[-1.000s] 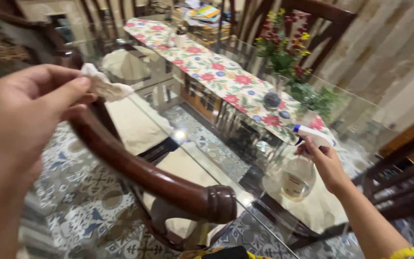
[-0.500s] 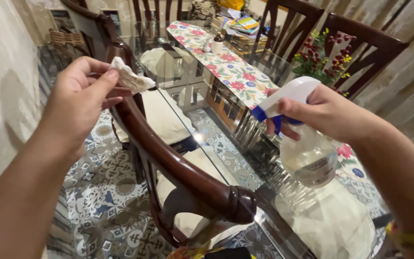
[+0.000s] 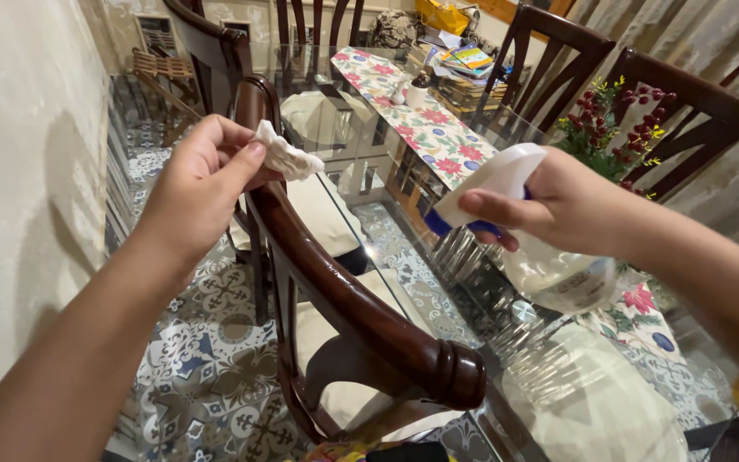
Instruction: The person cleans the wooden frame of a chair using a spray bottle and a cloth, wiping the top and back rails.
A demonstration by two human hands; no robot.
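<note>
The left hand (image 3: 203, 184) pinches a small white cloth (image 3: 286, 158) between thumb and fingers. The cloth sits right by the top rail of a dark wooden chair (image 3: 344, 299), close to the wood or just touching it; I cannot tell which. The shiny rail curves down toward the person and ends in a round knob.

To the right, the right hand (image 3: 570, 205) is closed around a spray bottle (image 3: 549, 265) with a white top and a blue trigger. One finger lies on the trigger. The bottle is clear and has some liquid in it. It hangs in the air above the glass desk (image 3: 558, 402), and its nozzle points left, toward the chair.

It looks like the spraying step of cleaning the chair. A good squirt needs the nozzle aimed at the rail, with the cloth ready to wipe.
</note>
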